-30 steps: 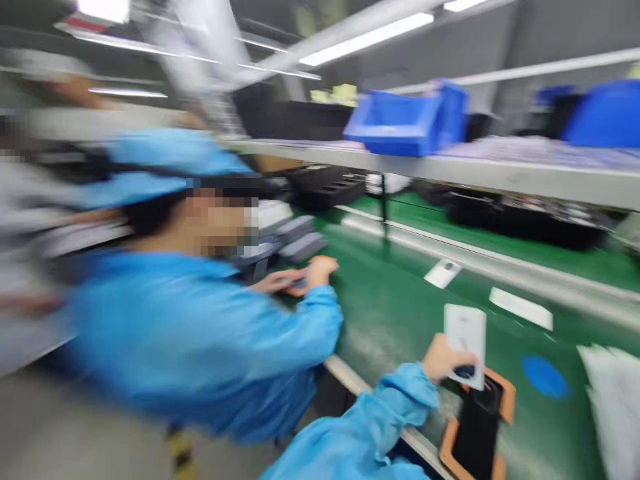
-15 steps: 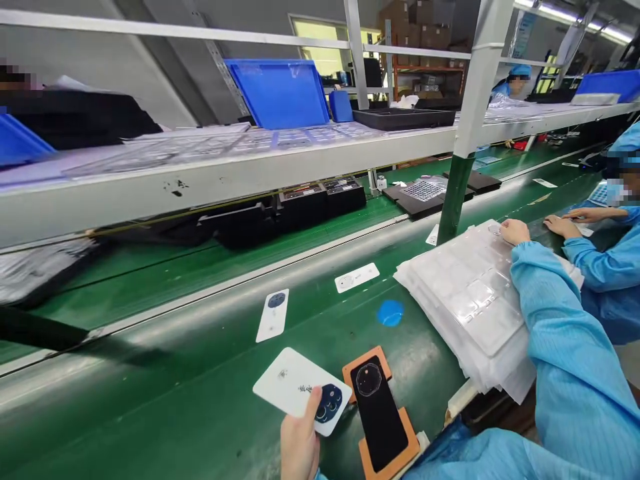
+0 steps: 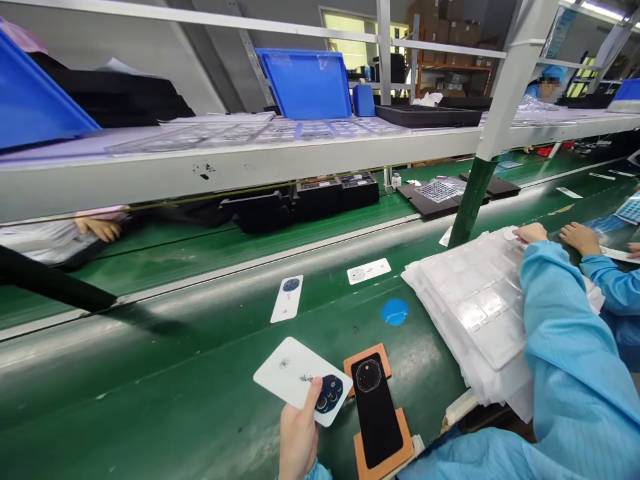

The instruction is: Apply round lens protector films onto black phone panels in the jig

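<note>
A white phone back cover with a dark blue round camera area is gripped in my left hand, thumb on top beside the camera area. To its right, a black phone-shaped plate with a round camera outline lies in an orange holder. My right hand reaches to the far edge of a stack of clear plastic trays. Its fingers are pinched at a small pale round piece too unclear to name.
Two white printed cards and a blue disc lie on the green conveyor belt. A green and white post rises behind the trays. A white shelf crosses overhead. A co-worker's hand is at the right, another at far left.
The camera view has shifted, so the background sits further right. A co-worker's hand now shows at the far left. My left hand keeps the cover; my right hand stays at the tray edge.
</note>
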Motion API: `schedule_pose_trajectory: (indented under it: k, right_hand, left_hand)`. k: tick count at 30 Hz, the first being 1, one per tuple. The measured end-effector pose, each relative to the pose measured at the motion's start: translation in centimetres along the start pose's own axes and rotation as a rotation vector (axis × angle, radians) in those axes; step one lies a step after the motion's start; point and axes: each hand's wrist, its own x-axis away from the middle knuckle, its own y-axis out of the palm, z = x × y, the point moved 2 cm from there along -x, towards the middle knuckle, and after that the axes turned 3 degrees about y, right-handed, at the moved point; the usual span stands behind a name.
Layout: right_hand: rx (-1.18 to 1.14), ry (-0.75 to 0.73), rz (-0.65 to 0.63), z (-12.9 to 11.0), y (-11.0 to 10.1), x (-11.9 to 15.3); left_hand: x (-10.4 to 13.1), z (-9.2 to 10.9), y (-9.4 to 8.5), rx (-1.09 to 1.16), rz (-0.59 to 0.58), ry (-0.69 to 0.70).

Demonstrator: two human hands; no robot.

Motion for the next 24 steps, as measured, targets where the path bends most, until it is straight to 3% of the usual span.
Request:
schedule_pose_trajectory:
  k: [3, 6, 9, 12, 14, 16, 19, 21, 24]
  right_hand:
    - [-0.124, 0.052, -0.062, -2.4, -1.7, 1.7]
    - [-0.221, 0.017, -0.169, -5.3, -4.0, 6.4]
    - [-0.246, -0.133, -0.423, -8.1, -5.2, 14.9]
    - [-0.178, -0.405, -0.604, -10.2, -4.2, 24.3]
    - [-0.174, -0.519, -0.703, -10.7, -1.7, 29.3]
    - [-0.217, -0.508, -0.862, -10.5, 2.3, 33.3]
    - [-0.266, -0.287, -1.1, -9.5, 9.2, 37.3]
    - [-0.287, -0.119, -1.189, -9.1, 13.0, 38.9]
    - [-0.286, -0.011, -1.211, -9.3, 16.3, 40.0]
  left_hand:
    - [-0.8, -0.4, -0.3, 0.011, -0.025, 0.027]
    - [-1.8, -1.0, -0.4, 0.029, -0.045, 0.063]
    - [-2.0, -1.5, -0.1, 0.069, -0.046, 0.124]
    - [-1.5, -1.8, 0.2, 0.14, -0.05, 0.227]
    - [-1.4, -2.3, 0.1, 0.165, -0.076, 0.274]
    - [-1.5, -2.8, -0.5, 0.148, -0.098, 0.305]
    - [-1.3, -3.3, -2.0, 0.102, -0.106, 0.308]
    - [-0.9, -3.3, -3.0, 0.089, -0.081, 0.306]
    - [-0.5, -3.1, -4.1, 0.11, 0.005, 0.314]
